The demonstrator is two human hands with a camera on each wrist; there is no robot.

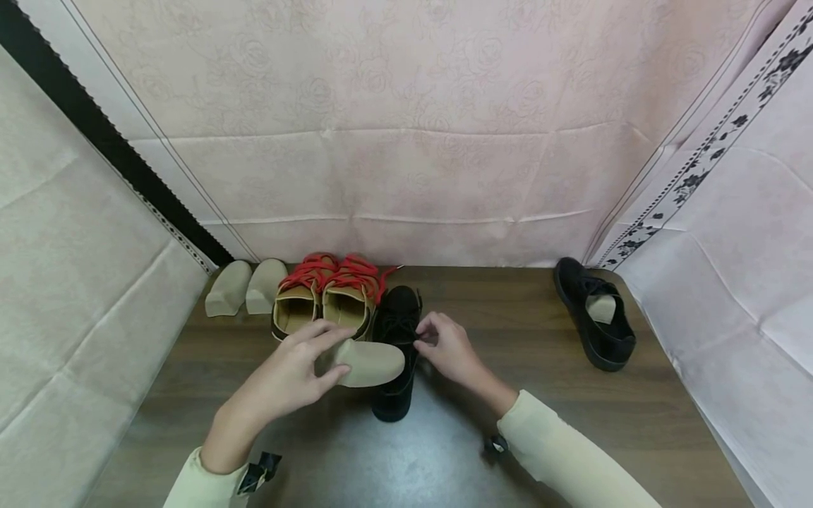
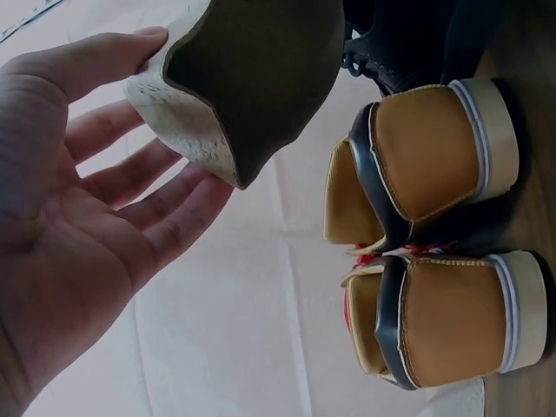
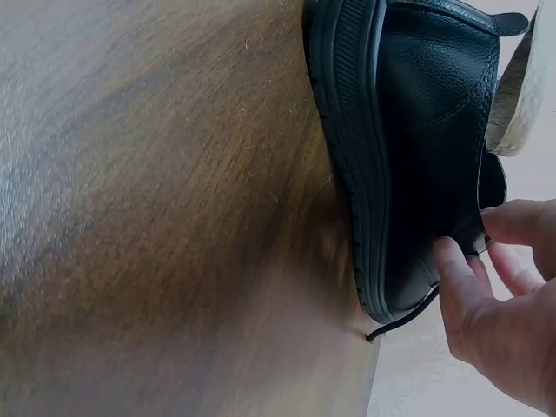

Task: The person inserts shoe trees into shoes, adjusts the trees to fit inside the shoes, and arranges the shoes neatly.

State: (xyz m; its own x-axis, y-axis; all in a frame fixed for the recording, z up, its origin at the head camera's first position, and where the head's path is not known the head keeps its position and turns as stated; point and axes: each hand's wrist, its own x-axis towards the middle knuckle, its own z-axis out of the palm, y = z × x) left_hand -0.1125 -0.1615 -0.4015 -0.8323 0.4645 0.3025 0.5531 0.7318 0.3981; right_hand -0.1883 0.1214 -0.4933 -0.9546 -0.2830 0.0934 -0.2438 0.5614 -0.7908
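Observation:
My left hand [image 1: 295, 367] grips a cream, round-ended shoe insert [image 1: 375, 364] by its wide end, thumb on one side and fingers on the other. In the left wrist view, the insert [image 2: 187, 126] shows a pale rough edge and a dark hollow inside. It hangs over the black lace-up shoe [image 1: 394, 402], hiding part of its opening. At that shoe's right side, my right hand [image 1: 447, 349] pinches the edge of the upper near the laces. The right wrist view shows thumb and fingertips at the rim of the black shoe [image 3: 434, 113], with a loose lace [image 3: 404, 321] below.
Tan shoes [image 2: 426, 165] with red laces [image 1: 358, 275] stand left of the black shoe. Two more cream inserts [image 1: 229, 289] lie farther left. Another black shoe [image 1: 591, 339] at the right has a cream insert [image 1: 600, 308] inside. Pale patterned cloth [image 1: 406, 176] walls the wooden surface.

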